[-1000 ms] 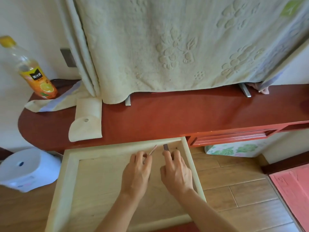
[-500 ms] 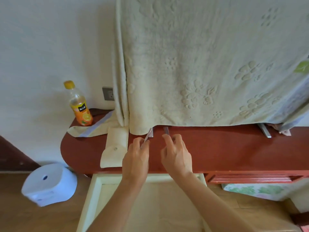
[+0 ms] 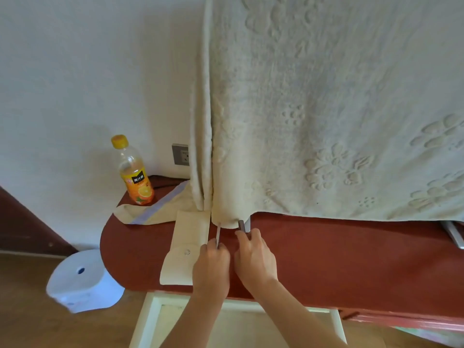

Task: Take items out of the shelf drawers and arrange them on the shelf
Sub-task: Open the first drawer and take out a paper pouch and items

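Observation:
My left hand (image 3: 211,264) pinches a thin pale stick (image 3: 218,235) that points up toward the hanging cloth. My right hand (image 3: 254,257) grips a small dark grey flat item (image 3: 241,225), only its top end showing above my fingers. Both hands hover over the red shelf top (image 3: 326,252), close side by side. Below them the pale wooden drawer (image 3: 150,312) stands pulled out; my forearms cover most of its inside.
A cream embossed cloth (image 3: 326,109) hangs over the back of the shelf, with a folded flap (image 3: 185,247) lying on the top. An orange juice bottle (image 3: 135,172) stands at the left end near a wall socket (image 3: 180,154). A white device (image 3: 80,280) sits on the floor.
Both hands lifted the two small items out of the drawer and carried them up and forward over the shelf top, close to the cloth's lower edge. The view tilted upward.

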{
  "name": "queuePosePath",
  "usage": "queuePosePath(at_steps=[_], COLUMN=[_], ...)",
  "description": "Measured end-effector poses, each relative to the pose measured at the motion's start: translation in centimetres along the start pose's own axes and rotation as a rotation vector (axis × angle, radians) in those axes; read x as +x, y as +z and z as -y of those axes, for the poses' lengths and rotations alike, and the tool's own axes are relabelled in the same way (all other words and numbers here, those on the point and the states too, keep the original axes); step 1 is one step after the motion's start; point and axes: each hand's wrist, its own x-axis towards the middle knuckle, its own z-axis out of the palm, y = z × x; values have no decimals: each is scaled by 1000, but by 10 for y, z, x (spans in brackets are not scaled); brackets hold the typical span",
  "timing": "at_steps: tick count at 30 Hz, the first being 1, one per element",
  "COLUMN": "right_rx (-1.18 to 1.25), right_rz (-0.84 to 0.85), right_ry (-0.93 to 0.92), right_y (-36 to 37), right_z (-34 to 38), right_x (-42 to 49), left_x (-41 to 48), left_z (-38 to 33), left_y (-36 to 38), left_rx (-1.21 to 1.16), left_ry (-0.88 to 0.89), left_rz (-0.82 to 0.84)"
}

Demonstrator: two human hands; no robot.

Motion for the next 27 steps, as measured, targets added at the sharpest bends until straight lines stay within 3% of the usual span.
queuePosePath(at_steps=[10, 13, 22, 27], right_rx=[-43, -75, -172, -276], right_rz=[123, 127, -75, -104], right_ry=[43, 47, -5, -24], right_y=[24, 28, 24, 3], right_z=[-6, -8, -11, -20], right_x=[11, 13, 1, -22], left_x=[13, 16, 4, -18], left_z=[2, 0, 13, 28], left_y=[28, 31, 28, 0], left_rx=[-9, 15, 37, 118], left_ry=[-12, 73, 301, 332], left_rz=[56, 26, -64, -112])
